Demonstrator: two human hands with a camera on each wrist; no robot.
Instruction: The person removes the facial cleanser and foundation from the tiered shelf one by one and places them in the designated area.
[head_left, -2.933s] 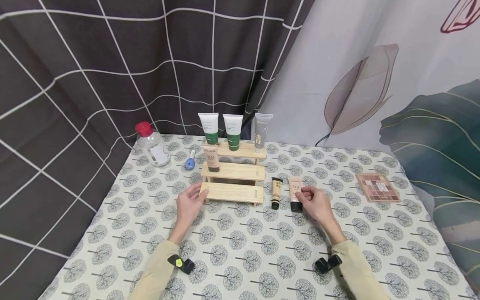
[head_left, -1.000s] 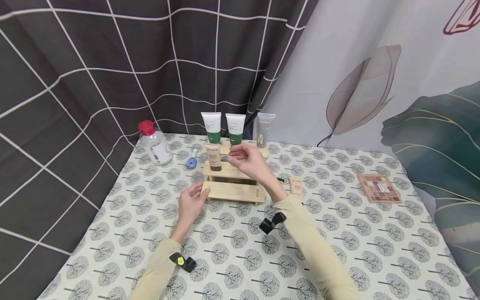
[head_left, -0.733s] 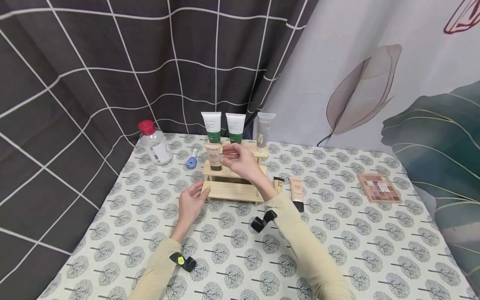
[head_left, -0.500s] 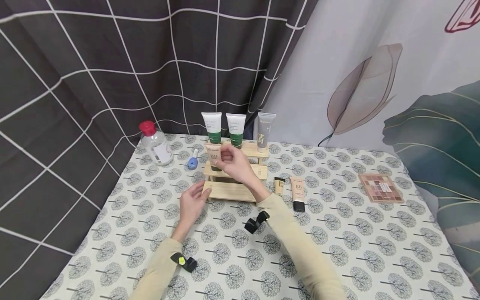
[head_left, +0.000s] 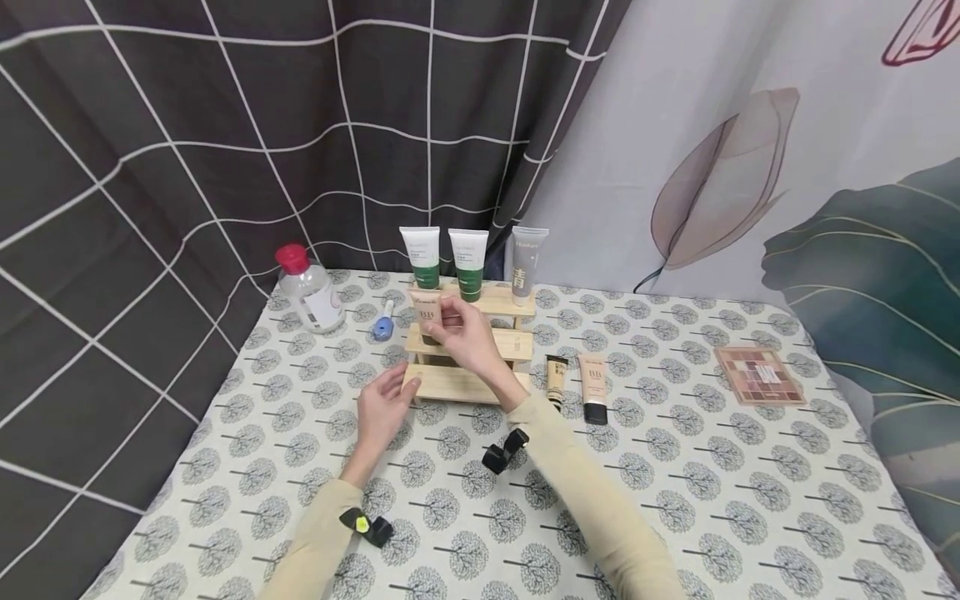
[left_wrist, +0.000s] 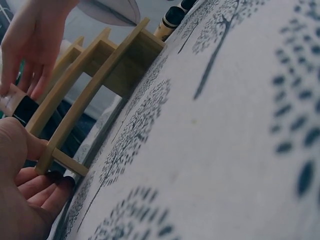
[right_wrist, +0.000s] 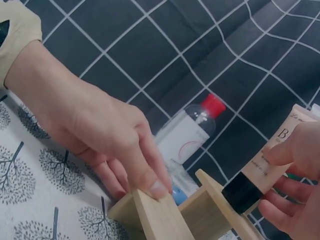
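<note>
My right hand (head_left: 468, 337) pinches a beige BB cream tube (right_wrist: 270, 155) between thumb and fingers. Its black cap is down at the left end of the wooden rack's middle step (head_left: 513, 342). With thumb on top and fingers beneath, my left hand (head_left: 382, 408) grips the left end of the rack's lowest step (head_left: 457, 384); the left wrist view shows this hold from the side. On the top step stand two white-and-green tubes (head_left: 422, 250) and a grey tube (head_left: 528, 265), caps down.
Right of the rack lie a small yellow-and-black tube (head_left: 556, 377) and another beige BB cream tube (head_left: 593, 385). Further right is an eyeshadow palette (head_left: 760, 375). Left of the rack are a blue-and-white item (head_left: 383, 323) and a clear red-capped bottle (head_left: 311, 296).
My right hand has left the BB cream tube lying on the table, swung left to the rack and taken hold of the one on the middle step. My left hand keeps its grip.
</note>
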